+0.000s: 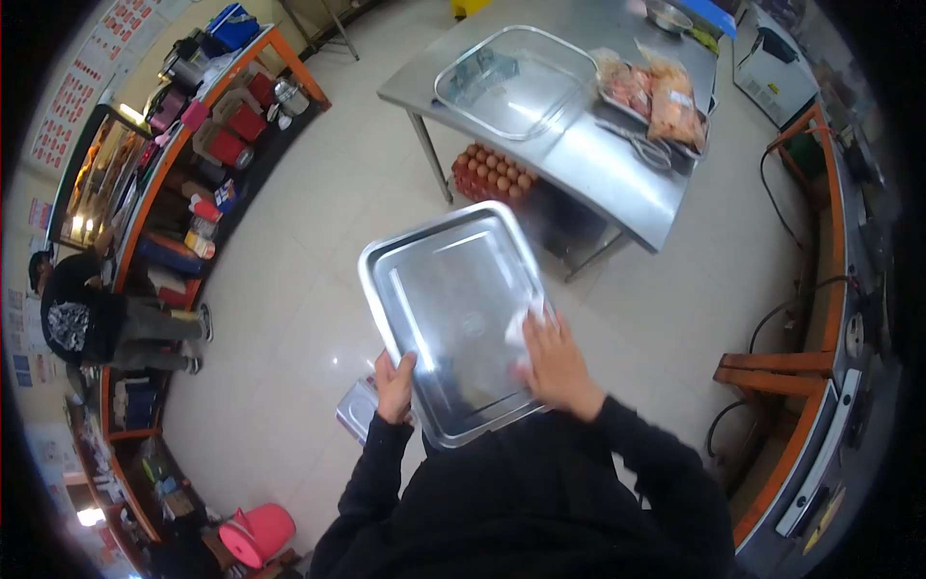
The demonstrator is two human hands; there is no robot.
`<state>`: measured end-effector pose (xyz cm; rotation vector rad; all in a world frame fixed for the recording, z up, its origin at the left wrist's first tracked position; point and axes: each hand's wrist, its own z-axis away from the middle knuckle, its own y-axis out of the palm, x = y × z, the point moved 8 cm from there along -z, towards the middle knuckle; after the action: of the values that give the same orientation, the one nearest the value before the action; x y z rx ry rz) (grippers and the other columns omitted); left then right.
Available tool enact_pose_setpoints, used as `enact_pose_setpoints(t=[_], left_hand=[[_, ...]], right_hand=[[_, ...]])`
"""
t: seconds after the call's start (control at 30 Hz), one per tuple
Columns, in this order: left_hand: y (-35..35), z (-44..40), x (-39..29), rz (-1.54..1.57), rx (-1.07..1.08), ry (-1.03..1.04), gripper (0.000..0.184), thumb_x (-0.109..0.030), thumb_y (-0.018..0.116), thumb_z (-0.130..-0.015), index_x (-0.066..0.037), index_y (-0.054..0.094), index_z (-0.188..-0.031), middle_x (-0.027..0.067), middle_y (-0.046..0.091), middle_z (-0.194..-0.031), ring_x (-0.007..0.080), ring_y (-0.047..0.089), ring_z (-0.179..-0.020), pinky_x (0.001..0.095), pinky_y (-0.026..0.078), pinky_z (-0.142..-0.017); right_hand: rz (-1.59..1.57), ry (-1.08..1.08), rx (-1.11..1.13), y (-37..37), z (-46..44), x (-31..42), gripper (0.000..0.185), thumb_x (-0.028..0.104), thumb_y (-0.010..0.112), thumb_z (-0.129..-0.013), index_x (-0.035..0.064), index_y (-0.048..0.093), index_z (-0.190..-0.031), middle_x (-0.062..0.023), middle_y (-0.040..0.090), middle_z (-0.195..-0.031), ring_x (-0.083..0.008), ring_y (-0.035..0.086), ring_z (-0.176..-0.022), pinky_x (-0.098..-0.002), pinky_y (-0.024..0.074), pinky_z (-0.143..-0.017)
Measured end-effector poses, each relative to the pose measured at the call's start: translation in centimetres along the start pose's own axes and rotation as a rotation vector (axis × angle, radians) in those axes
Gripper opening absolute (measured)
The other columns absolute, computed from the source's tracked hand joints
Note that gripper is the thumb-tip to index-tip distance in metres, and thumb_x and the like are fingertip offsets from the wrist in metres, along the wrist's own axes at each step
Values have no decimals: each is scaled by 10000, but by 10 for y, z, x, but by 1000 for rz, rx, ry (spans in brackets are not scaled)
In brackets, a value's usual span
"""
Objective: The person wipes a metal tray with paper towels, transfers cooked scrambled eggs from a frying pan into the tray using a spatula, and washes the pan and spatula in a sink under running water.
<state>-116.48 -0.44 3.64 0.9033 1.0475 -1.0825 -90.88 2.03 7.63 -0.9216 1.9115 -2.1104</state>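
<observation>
A shallow rectangular metal tray [434, 289] is held up in front of my body, tilted with its inside facing me. My left hand [394, 388] grips its lower left rim, thumb over the edge. At the right side of the tray, my right hand [558, 367] presses a white cloth or tissue [518, 326] against the inner surface near the rim. The fingers of that hand are slightly blurred and partly cover the white piece.
A steel table [617, 193] bears a clear plastic tub [526, 125], scissors [648, 148] and bagged meat [672, 106]. Eggs [492, 174] are stacked beneath it. A person [116, 323] stands at the left counter. A pink bucket [257, 534] and a metal-topped box [359, 410] are on the floor.
</observation>
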Motion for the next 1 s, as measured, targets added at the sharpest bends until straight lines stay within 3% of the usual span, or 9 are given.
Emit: enact_pose_setpoints(t=[0.13,0.23,0.37,0.57,0.67,0.77,0.87,0.9,1.0], left_hand=[[-70,-46,14,98,-170,-119,193,-43,541,-813,34,578,-987,37,607,-848,108,555,-764,253,444,-694],[-117,-83,17,148,-252,-117,169,-49,541,-809,22,574,-958,28,590,-825,105,545,-735,250,434,-670],[-141,-152,-26,186,-338,-49,157,-55,559,-803,14,570,-944,21,578,-808,101,529,-710,245,422,-647],[-140,-267,-101,228,-327,120,213,-135,579,-897,4,557,-1057,16,576,-885,94,524,-787,242,423,-706],[-128,-285,-139,196,-314,181,229,-181,579,-917,-20,553,-1076,14,580,-920,89,522,-815,247,421,-737],[-149,-298,-141,46,-381,249,236,-195,564,-934,-11,537,-1079,3,569,-901,68,511,-797,226,418,-701],[-160,-305,-154,6,-460,306,229,-217,549,-941,-2,542,-1017,14,563,-840,83,523,-760,233,426,-674],[-159,-307,-166,-49,-476,295,238,-210,534,-945,15,543,-1023,27,566,-855,89,524,-775,237,424,-686],[-175,-341,-175,-219,-500,299,277,-157,507,-940,69,525,-1099,75,574,-962,139,521,-865,300,421,-787]], right_hand=[[-228,-140,46,1,-35,22,554,408,538,-874,31,478,-1275,-168,489,-1284,-356,437,-1207,-496,194,-1103],[-400,-335,40,-7,-96,42,344,316,608,-836,110,599,-1112,-87,577,-1104,-283,542,-992,-432,347,-1013],[-451,-428,-34,-5,-173,84,193,238,640,-816,131,604,-973,-35,562,-931,-229,532,-826,-340,434,-694],[-513,-522,-38,-28,-297,160,172,238,593,-856,89,585,-940,-67,568,-924,-259,555,-840,-353,451,-747],[-872,-269,-216,-60,-339,111,168,189,569,-872,53,595,-967,-102,606,-916,-292,585,-839,-367,468,-757],[-867,295,-708,-82,-328,-13,156,121,500,-880,28,605,-948,-137,633,-894,-287,621,-824,-375,481,-719],[-161,908,-1052,-114,-270,-120,370,379,581,-881,45,548,-1037,-160,629,-878,-354,609,-804,-425,467,-713],[-5,1035,-1010,-108,-260,-152,494,455,583,-860,50,506,-1131,-175,639,-934,-387,613,-815,-461,463,-720],[-198,1311,-659,-59,-269,-225,466,435,587,-846,33,573,-1080,-196,650,-942,-391,623,-857,-471,464,-727]])
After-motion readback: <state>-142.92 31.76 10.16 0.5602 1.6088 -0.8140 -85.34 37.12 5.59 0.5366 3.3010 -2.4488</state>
